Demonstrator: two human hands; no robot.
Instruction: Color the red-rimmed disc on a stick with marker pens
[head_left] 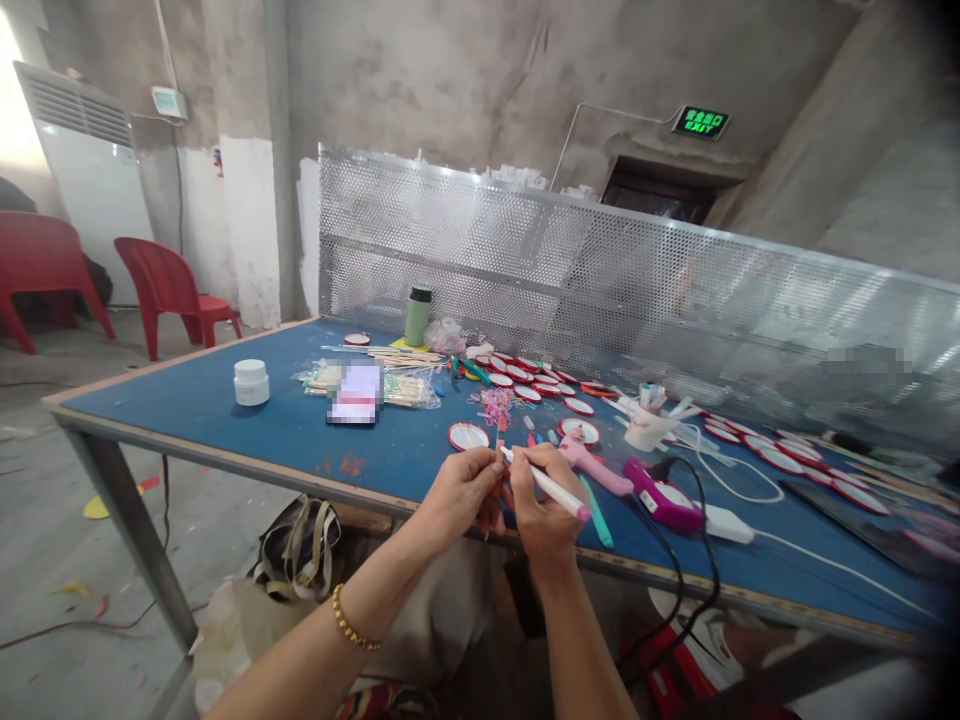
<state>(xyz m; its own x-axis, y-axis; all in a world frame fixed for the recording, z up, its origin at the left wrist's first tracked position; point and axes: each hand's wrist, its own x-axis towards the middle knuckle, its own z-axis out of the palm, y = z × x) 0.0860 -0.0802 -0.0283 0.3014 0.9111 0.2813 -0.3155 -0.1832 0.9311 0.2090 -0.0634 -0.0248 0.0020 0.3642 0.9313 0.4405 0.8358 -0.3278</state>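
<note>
My left hand (459, 492) is closed in a pinch on a thin stick (500, 436) with a reddish top, held upright at the table's near edge. My right hand (541, 500) is wrapped round a white marker pen (546, 484) with a pink end, its tip touching the stick. A gold bead bracelet (349, 622) is on my left wrist. Just beyond my hands lie a round red-rimmed white disc (468, 436) and a pink glue gun (592, 464).
The blue table (225, 420) carries several red-rimmed discs (529, 392), a white jar (251, 381), a green bottle (417, 316), packets of sticks (405, 390), a cup of pens (648, 420), and a magenta glue gun (664, 498) with cables. A perforated metal screen (600, 270) backs it. Red chairs (169, 285) stand at left.
</note>
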